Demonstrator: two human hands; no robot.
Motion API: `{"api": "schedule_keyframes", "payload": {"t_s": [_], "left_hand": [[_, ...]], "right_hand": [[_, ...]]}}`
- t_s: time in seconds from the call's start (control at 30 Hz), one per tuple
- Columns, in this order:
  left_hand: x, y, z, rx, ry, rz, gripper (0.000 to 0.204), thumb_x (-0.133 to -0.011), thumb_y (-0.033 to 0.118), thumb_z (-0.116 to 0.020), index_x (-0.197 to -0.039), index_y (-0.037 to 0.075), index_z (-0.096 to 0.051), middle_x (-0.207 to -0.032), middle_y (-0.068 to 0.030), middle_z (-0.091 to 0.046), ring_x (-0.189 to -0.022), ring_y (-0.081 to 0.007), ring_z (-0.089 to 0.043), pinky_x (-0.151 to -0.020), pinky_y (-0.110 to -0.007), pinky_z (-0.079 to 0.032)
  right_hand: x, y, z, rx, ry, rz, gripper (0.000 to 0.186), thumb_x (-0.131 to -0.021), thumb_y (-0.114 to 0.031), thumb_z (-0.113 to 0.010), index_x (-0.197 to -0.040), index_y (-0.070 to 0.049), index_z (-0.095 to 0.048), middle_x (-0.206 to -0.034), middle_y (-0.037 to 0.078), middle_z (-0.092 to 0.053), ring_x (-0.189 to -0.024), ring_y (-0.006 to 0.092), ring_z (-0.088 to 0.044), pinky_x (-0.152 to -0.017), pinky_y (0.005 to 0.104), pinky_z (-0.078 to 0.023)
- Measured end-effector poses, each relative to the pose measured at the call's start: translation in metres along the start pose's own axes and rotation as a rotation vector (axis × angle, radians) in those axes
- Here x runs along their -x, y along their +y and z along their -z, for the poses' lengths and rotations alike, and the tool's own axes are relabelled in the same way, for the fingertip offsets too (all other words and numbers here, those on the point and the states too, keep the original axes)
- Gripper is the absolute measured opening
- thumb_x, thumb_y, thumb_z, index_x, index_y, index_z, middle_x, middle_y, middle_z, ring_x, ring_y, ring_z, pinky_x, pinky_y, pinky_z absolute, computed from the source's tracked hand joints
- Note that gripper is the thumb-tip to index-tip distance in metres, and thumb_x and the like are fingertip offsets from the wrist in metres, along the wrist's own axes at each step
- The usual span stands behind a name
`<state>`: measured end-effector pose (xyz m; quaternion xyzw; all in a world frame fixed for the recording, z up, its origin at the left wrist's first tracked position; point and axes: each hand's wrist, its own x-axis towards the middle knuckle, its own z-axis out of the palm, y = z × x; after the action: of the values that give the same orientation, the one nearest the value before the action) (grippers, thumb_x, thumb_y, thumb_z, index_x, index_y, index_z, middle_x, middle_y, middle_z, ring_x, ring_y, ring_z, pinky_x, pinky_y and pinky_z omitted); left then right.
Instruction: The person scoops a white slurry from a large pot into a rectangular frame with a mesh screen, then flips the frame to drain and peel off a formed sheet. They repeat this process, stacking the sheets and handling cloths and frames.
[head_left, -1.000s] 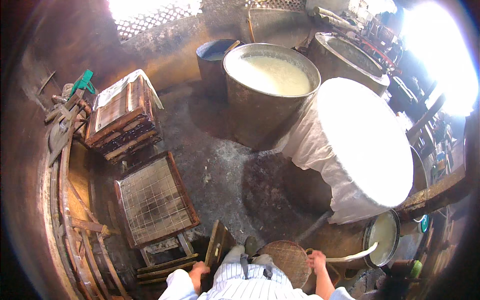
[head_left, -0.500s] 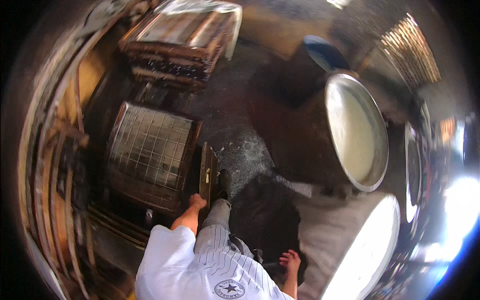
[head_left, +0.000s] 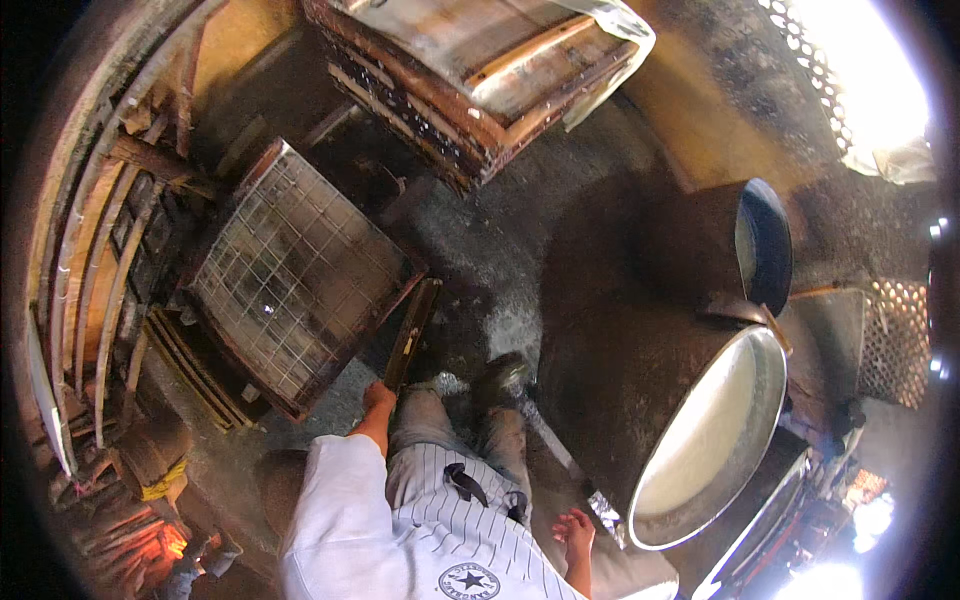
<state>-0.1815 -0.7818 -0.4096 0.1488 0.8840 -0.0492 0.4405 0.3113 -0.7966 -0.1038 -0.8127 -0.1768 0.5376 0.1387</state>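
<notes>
Wooden board (head_left: 410,338), long and narrow as we see it, stands tilted a little left of the centre of the frame, and its lower end is at the left hand (head_left: 377,398). From these fingers the board goes upward and slightly to the right, so most of its length lies beyond the hand. The fingers of the left hand are bent closed around the near end of the board; their tips are hidden, so I cannot tell how far they wrap it. The right hand (head_left: 573,530), at the lower middle of the frame, is well apart from the board; its fingers are loosely curled and partly spread, and they hold nothing that can be seen. Just to the left of the board is a tray with a wire grid (head_left: 300,285), near its edge, but whether the two touch I cannot tell. Stacked wooden frames (head_left: 450,110) are at the upper middle. At the lower right, a large vat (head_left: 768,425) contains pale liquid (head_left: 700,430), and above it is a blue vessel (head_left: 772,240).
</notes>
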Motion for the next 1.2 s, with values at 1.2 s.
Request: {"api": "schedule_keyframes", "payload": {"t_s": [1.2], "left_hand": [[0.033,0.835,0.46,0.525,1.019,-0.719,0.038,-0.071,0.011,-0.065,-0.107,0.001,-0.06,-0.111,-0.0155,-0.051,-0.107,-0.034,-0.049,-0.092,-0.046,-0.039]], "right_hand": [[-0.212,-1.018,-0.478,1.223,-0.496,2.177,0.055,-0.072,-0.012,-0.068,-0.124,-0.007,-0.052,-0.128,0.016,-0.05,-0.123,0.0347,-0.043,-0.099,0.0454,-0.039]]}}
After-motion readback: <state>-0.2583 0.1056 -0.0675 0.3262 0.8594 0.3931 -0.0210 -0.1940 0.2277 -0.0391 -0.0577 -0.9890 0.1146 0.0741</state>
